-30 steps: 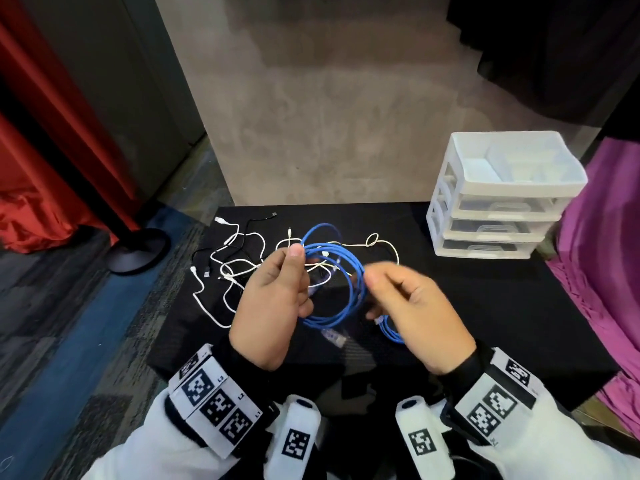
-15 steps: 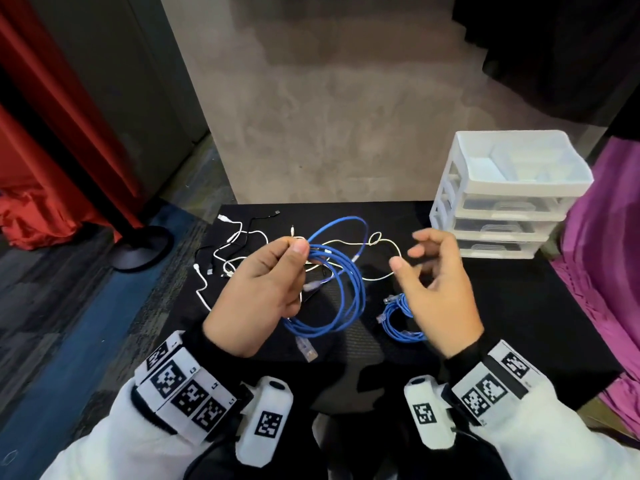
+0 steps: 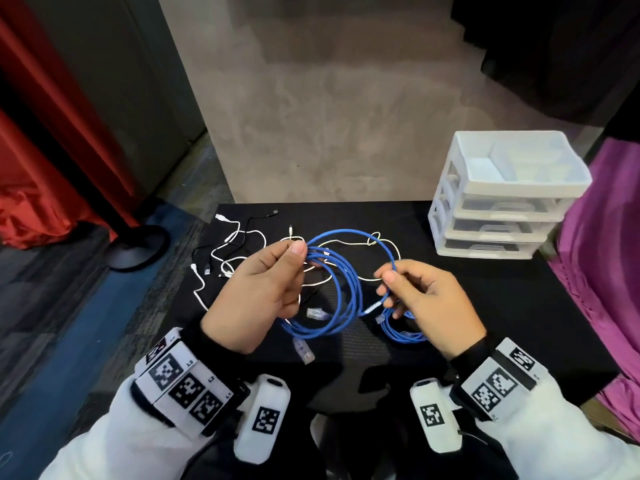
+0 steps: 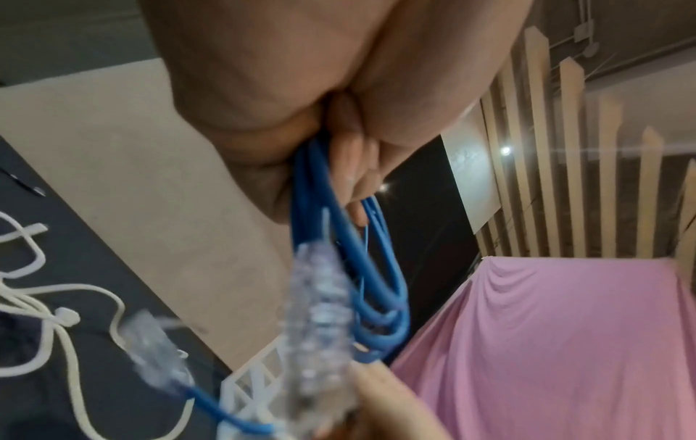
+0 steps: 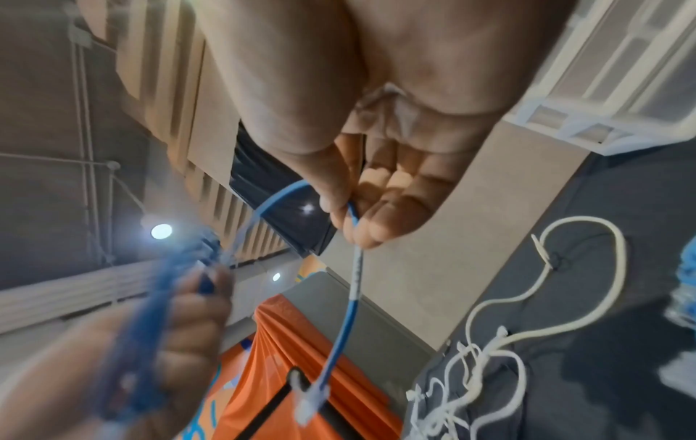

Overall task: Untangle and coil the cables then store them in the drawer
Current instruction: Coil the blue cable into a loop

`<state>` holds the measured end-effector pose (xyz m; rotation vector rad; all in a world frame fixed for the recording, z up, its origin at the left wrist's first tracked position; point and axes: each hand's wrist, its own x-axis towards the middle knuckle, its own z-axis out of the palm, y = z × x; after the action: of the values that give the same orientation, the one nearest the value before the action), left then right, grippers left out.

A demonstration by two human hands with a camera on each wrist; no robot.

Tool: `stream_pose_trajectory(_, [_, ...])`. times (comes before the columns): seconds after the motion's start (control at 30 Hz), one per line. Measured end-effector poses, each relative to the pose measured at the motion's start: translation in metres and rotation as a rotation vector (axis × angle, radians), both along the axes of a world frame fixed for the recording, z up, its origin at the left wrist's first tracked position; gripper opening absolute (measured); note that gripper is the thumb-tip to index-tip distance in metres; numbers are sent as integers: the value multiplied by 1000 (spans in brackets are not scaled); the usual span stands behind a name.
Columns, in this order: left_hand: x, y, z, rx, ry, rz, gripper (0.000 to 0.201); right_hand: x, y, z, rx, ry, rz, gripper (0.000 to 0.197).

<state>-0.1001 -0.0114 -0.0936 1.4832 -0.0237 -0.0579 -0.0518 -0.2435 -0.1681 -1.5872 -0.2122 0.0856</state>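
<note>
A person's left hand [image 3: 263, 289] is pinching the gathered loops of a blue cable [image 3: 341, 282] above the surface [image 3: 519, 306] while the right hand [image 3: 429, 306] is pinching its free tail, likely about to lay on one more loop before the drawer unit [image 3: 502, 202].

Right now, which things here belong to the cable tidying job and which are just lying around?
Part of the job:
blue cable, gripped by left hand and pinched by right hand
small blue coil
white cables
black cable
drawer unit

Just lying about:
red curtain
pink cloth
</note>
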Motion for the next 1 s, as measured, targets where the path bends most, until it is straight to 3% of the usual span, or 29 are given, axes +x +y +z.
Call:
stream_pose_trajectory(0.2, [20,10,-44,393,-61,210,37,-11,-15,44,91,-49,26,14])
stream_pose_trajectory(0.4, [25,-5,-59,404,-45,238,41,-23,-6,62,194,-18,78,27])
stream_pose_trajectory(0.5, [25,-15,-64,386,-2,223,45,-24,0,58,224,3,62,22])
stream_pose_trajectory(0.63, [19,-28,-58,179,109,214,33,-27,16,42,35,-74,21,4])
stream_pose_trajectory(0.73, [12,-35,-45,-150,257,141,32,-30,26,23,-110,-128,-5,21])
stream_pose_trajectory(0.83, [9,-35,-38,-344,320,86,29,-33,30,15,0,-14,-10,34])
stream_pose_trajectory(0.93, [8,-33,-38,-434,364,69,33,-32,29,16,7,53,30,36])
stream_pose_trajectory(1.0, [8,-35,-37,-481,371,50,32,-31,30,18,137,114,119,32])
